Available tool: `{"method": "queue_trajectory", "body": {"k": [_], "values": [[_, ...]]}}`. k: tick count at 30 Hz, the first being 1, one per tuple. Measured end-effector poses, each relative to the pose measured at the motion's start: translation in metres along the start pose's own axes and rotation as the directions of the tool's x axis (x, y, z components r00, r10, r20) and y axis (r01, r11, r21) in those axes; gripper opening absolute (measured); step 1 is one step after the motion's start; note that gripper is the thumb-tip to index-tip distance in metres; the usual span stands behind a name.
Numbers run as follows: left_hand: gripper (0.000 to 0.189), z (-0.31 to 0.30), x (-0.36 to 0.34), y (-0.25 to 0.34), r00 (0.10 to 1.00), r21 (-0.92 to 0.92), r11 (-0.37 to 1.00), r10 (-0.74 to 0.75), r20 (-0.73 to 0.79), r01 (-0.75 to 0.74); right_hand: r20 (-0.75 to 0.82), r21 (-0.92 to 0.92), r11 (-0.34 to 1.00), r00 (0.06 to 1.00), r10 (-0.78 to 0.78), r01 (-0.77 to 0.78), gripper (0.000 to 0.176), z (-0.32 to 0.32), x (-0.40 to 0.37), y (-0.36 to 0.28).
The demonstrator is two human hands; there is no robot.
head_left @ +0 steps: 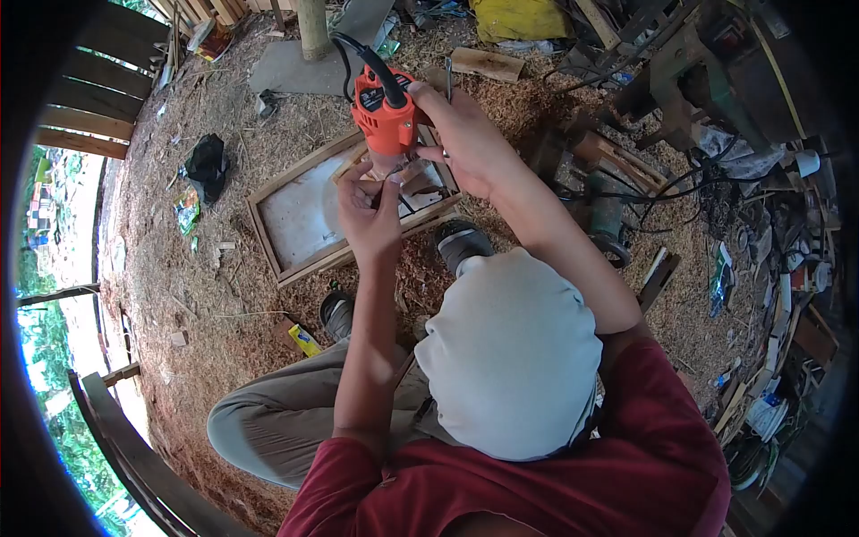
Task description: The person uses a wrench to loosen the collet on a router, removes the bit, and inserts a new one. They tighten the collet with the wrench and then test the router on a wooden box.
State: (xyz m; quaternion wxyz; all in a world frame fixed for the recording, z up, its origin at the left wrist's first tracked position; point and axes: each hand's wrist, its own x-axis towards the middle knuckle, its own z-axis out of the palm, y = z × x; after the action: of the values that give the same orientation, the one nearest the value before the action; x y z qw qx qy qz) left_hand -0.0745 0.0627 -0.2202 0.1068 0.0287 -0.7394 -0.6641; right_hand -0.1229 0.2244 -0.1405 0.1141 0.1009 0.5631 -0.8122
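An orange trim router (386, 116) with a black cord is held over a shallow wooden-framed panel (304, 219). My right hand (470, 148) grips the router's side, its thumb near the top. A slim metal tool, perhaps a wrench (449, 79), sticks up beside the right fingers. At the router's lower end, my left hand (369, 215) has its fingers pinched together close to the base. What those fingertips hold is too small to make out. Just beneath, a thin dark rod (406, 205) shows, and small wooden pieces lie partly hidden by the hands.
Sawdust and shavings cover the ground. A wood block (488, 64) lies beyond the panel, near a yellow sack (519, 20). Dark machinery (716, 80) with cables stands at the right. A black plastic bag (207, 168) lies at the left. My sandalled feet are beside the panel.
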Motion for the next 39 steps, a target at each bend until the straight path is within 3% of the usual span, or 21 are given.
{"method": "queue_trajectory", "body": {"k": [3, 6, 9, 13, 16, 24, 27, 30, 33, 36, 39], "values": [[0.045, -0.003, 0.006, -0.006, 0.996, 0.011, 0.997, 0.074, 0.055, -0.075, -0.013, -0.023, 1.000, 1.000, 0.001, -0.002, 0.052, 0.003, -0.002, -0.002], [0.050, -0.005, 0.004, 0.002, 0.985, 0.196, 0.966, 0.154, 0.076, -0.166, 0.020, -0.043, 0.999, 1.000, -0.008, 0.009, 0.054, -0.001, 0.000, 0.000], [0.053, -0.010, 0.010, -0.011, 0.986, 0.032, 0.993, 0.112, 0.123, -0.116, 0.023, -0.055, 0.998, 0.999, -0.025, 0.026, 0.059, -0.002, -0.004, -0.001], [0.053, -0.021, 0.017, -0.019, 0.979, 0.016, 0.993, 0.110, 0.174, -0.114, 0.076, -0.064, 0.994, 0.994, -0.084, 0.089, 0.063, -0.005, -0.007, -0.008], [0.054, -0.025, 0.022, -0.021, 0.970, -0.049, 0.991, 0.136, 0.203, -0.128, -0.006, -0.094, 0.979, 0.984, -0.180, 0.179, 0.061, -0.003, 0.000, 0.003], [0.056, -0.021, 0.014, -0.003, 0.967, -0.137, 0.990, 0.003, 0.256, 0.034, 0.114, -0.215, 0.960, 0.981, -0.157, 0.178, 0.068, 0.008, 0.000, -0.009], [0.056, -0.013, 0.014, -0.005, 0.978, -0.175, 0.984, 0.014, 0.208, 0.023, 0.110, -0.288, 0.944, 0.985, -0.135, 0.162, 0.065, 0.009, 0.003, -0.007], [0.055, -0.011, 0.014, -0.009, 0.988, -0.109, 0.994, 0.006, 0.157, 0.011, 0.093, -0.228, 0.956, 0.981, -0.168, 0.185, 0.068, 0.009, 0.007, -0.002], [0.055, -0.004, 0.017, -0.002, 0.982, 0.237, 0.955, 0.160, 0.103, -0.180, 0.075, -0.202, 0.956, 0.977, -0.199, 0.210, 0.070, 0.006, 0.002, -0.007], [0.057, 0.000, 0.020, 0.000, 0.941, 0.281, 0.899, 0.312, 0.130, -0.337, 0.068, -0.274, 0.942, 0.981, -0.184, 0.195, 0.069, 0.000, 0.005, -0.006], [0.064, 0.001, 0.023, 0.012, 0.905, 0.404, 0.810, 0.374, 0.200, -0.424, 0.075, -0.297, 0.939, 0.985, -0.157, 0.173, 0.068, -0.001, 0.000, -0.012]]}}
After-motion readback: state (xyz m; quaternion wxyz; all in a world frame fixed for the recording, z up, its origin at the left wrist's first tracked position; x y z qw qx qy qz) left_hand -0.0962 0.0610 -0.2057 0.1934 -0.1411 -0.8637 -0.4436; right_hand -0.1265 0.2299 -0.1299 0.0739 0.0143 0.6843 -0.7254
